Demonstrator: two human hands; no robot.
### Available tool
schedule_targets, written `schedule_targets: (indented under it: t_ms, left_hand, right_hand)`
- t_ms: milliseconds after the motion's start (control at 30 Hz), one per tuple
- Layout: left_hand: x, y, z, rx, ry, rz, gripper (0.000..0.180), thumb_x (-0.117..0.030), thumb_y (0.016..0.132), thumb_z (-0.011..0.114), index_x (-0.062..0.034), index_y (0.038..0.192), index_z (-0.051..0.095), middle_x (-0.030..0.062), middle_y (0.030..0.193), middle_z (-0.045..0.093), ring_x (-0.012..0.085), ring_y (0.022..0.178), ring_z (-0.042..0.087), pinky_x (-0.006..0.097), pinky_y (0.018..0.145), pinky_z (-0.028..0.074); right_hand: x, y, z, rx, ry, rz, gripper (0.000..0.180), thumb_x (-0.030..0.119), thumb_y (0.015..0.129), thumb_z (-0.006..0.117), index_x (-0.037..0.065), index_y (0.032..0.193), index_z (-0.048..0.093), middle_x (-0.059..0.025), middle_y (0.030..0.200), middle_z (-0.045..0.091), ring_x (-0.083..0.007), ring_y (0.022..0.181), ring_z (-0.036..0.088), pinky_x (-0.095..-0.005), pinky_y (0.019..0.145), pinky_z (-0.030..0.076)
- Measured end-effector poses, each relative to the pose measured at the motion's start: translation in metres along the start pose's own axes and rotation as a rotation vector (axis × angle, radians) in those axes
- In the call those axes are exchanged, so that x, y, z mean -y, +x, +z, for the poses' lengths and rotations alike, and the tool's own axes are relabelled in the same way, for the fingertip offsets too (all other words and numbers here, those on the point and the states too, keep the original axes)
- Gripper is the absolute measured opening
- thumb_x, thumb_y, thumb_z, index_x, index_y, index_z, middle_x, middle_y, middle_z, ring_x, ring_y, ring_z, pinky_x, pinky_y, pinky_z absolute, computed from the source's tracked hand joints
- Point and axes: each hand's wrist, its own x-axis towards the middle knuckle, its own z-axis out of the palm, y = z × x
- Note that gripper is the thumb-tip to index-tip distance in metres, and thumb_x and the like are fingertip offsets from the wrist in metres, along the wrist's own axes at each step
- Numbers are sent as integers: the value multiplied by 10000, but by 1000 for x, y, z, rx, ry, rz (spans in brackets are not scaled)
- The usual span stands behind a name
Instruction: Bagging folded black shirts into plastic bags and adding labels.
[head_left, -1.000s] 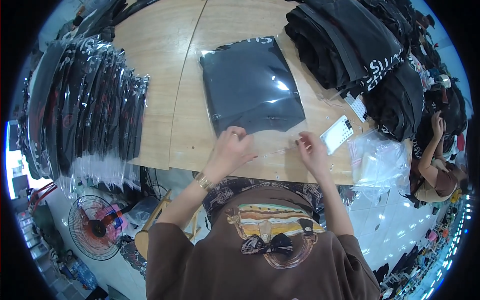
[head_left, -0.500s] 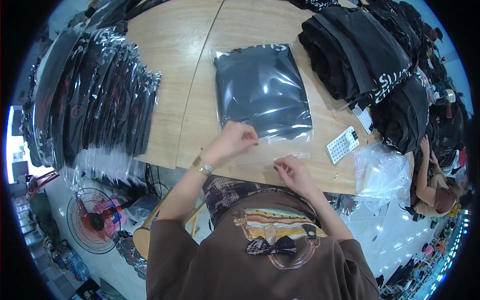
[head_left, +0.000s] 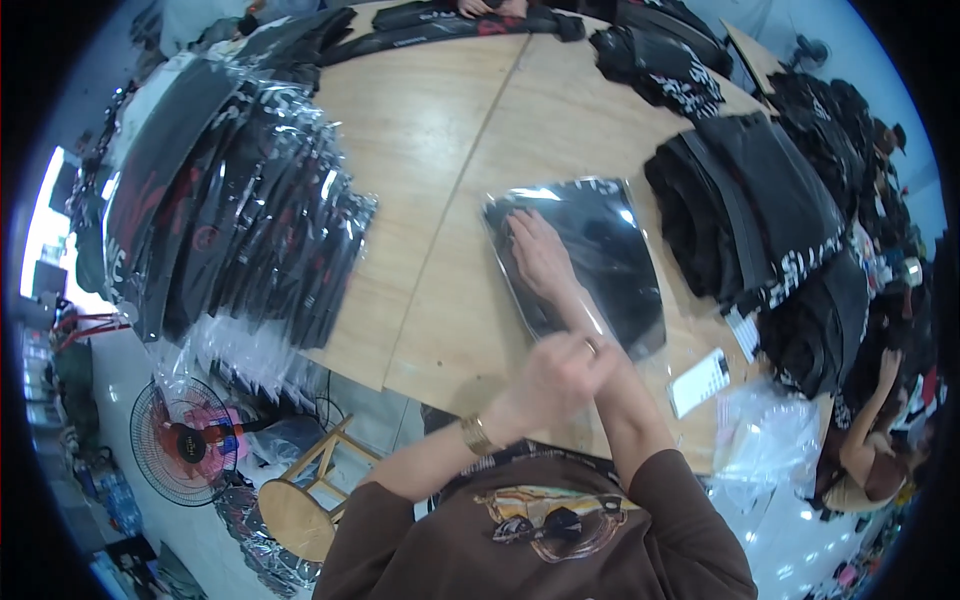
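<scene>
Pressing: right hand (head_left: 540, 255) flat, open inside clear bag (head_left: 575, 265) on black garment | left hand (head_left: 555, 378) gripping bag mouth

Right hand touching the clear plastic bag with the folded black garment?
Touching. Head view: right hand lies flat on the clear plastic bag with the folded black garment, no gap visible.

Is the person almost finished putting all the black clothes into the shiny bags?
Not yet, it seems. Done: a big row of bagged black garments lies on the wooden table. In hand: the right hand presses flat on a clear bag with a black garment, while the left hand works at its near end. Left: unbagged folded black clothes are piled nearby.
</scene>
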Motion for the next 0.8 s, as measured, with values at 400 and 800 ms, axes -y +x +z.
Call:
schedule_targets:
  t_ms: [400, 800]
  left_hand:
    - [36, 3, 0, 35, -473, -212, 157, -155, 739, 683, -81, 852, 604, 43, 786, 578, 216, 682, 583, 285, 594, 480]
    - [249, -6, 47, -147, -459, -1410, 149, -121, 818, 612, 9, 887, 588, 46, 638, 617, 89, 477, 571, 214, 392, 434]
  right_hand:
    - [7, 22, 22, 53, -266, 39, 484, 268, 807, 492, 150, 1276, 467, -102, 1298, 455, -291, 1118, 428, -420, 862, 341]
    - [-2, 12, 12, 191, -247, -29, 468, 289, 852, 489, 132, 1291, 441, -119, 1353, 397, -302, 1289, 307, -480, 1062, 195]
